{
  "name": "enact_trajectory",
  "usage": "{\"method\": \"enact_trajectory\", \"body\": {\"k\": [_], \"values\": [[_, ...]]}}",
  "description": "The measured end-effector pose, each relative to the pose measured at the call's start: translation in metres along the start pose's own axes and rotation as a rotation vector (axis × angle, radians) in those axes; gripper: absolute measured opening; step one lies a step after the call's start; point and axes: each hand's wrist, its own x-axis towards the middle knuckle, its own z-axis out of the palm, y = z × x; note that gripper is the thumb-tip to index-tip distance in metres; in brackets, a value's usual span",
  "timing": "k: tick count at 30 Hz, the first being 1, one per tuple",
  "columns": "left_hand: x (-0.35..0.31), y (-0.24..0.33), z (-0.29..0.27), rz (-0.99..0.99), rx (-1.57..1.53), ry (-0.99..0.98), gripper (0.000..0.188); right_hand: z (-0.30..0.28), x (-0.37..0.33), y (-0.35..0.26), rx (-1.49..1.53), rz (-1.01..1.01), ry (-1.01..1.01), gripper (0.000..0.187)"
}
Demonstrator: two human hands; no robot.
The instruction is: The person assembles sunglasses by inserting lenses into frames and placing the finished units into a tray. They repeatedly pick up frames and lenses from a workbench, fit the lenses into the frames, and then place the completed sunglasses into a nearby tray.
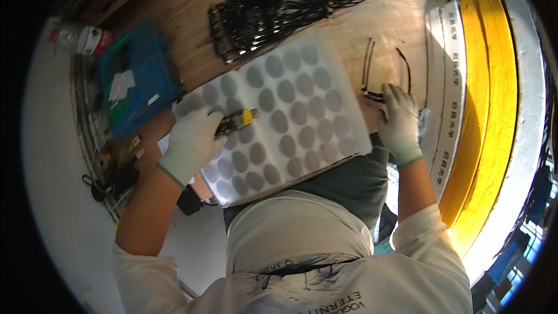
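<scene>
My left hand (195, 142), in a white glove, is closed around a black-and-yellow hand tool (237, 121) with a short metal tip, perhaps a utility knife. It is held over a white sheet (264, 157) covered in rows of grey ovals. To the right, my gloved right hand (401, 121) grips the front of a pair of dark eyeglasses (373, 96) beside the sheet's right edge. Both temples of the eyeglasses stretch away from me, and my fingers cover part of the front.
A heap of black eyeglass frames (267, 14) lies beyond the sheet on the wooden table (186, 35). At left are a blue bin (139, 70) and a plastic bottle (81, 39). Tall white and yellow stacks (482, 99) border the right side.
</scene>
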Motion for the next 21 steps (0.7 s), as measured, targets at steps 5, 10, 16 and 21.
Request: {"method": "enact_trajectory", "body": {"k": [5,10,16,21], "values": [[0.005,0.0,0.002,-0.032,0.063,-0.04,0.033,-0.042,-0.022,-0.084,0.436,-0.141,0.118,0.036],[-0.009,0.003,-0.002,-0.129,-0.047,0.223,0.036,-0.049,-0.032,-0.165,0.391,-0.488,-0.608,0.035],[-0.081,0.006,0.003,-0.123,-0.313,0.565,0.037,-0.042,-0.046,-0.207,0.136,-0.55,-0.588,0.043],[-0.138,0.005,0.039,-0.172,-0.503,0.62,0.037,-0.013,-0.059,-0.224,0.32,-0.148,-0.343,0.035]]}}
